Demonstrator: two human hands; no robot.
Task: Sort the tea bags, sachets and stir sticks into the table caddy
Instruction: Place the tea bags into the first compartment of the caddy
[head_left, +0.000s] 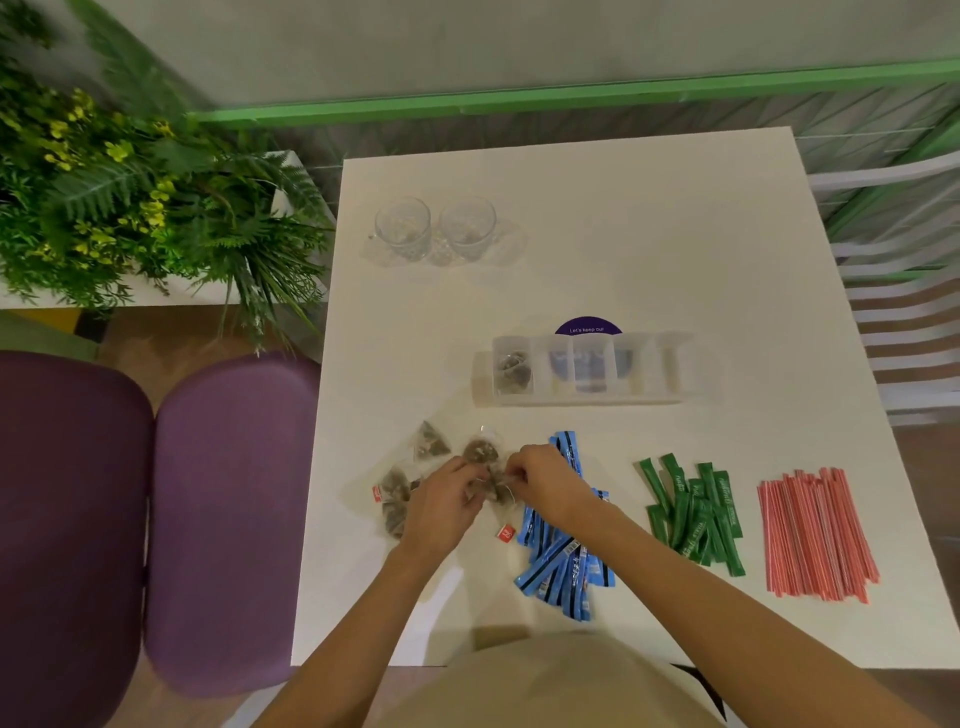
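A clear plastic caddy (670, 364) with several compartments stands mid-table; its leftmost compartment holds a tea bag (513, 370). In front of it lie loose pyramid tea bags (431, 441), a heap of blue sachets (558, 566), green sachets (696, 512) and red stir sticks (815, 535). My left hand (441, 501) and my right hand (545, 480) meet over the tea bag pile. Both pinch the same tea bag (496, 488) between them, and its red tag (505, 533) hangs just below.
Two empty glasses (434, 228) stand at the table's far left. A purple card (588, 326) rises behind the caddy. Purple seats (223, 509) sit left of the white table (649, 234), plants (130, 182) lie beyond them, and a white slatted chair (904, 312) is on the right.
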